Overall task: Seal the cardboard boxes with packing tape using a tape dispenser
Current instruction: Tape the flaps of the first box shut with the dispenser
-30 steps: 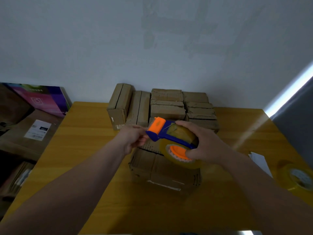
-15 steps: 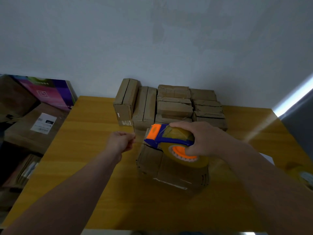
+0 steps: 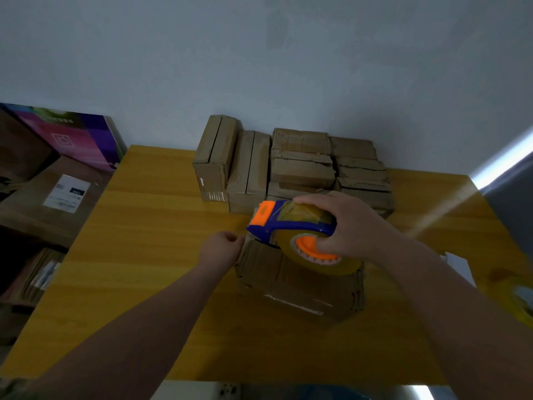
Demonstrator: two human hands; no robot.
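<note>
A brown cardboard box [image 3: 300, 287] lies on the yellow wooden table [image 3: 150, 255] in front of me. My right hand [image 3: 349, 226] grips a blue and orange tape dispenser [image 3: 291, 229] with a roll of clear yellowish tape, held over the box's far edge. My left hand [image 3: 220, 249] is at the box's far left corner with fingers pinched together; whether it holds the tape end is too small to tell.
Several more cardboard boxes [image 3: 291, 168] are stacked at the table's far edge against the wall. A spare tape roll [image 3: 522, 298] lies at the right edge, with white paper [image 3: 458, 264] near it. Large cartons [image 3: 54, 186] stand left of the table.
My left hand let go of the dispenser's front, moved away to the left, then came back to the box's far left corner. The dispenser sank closer to the box.
</note>
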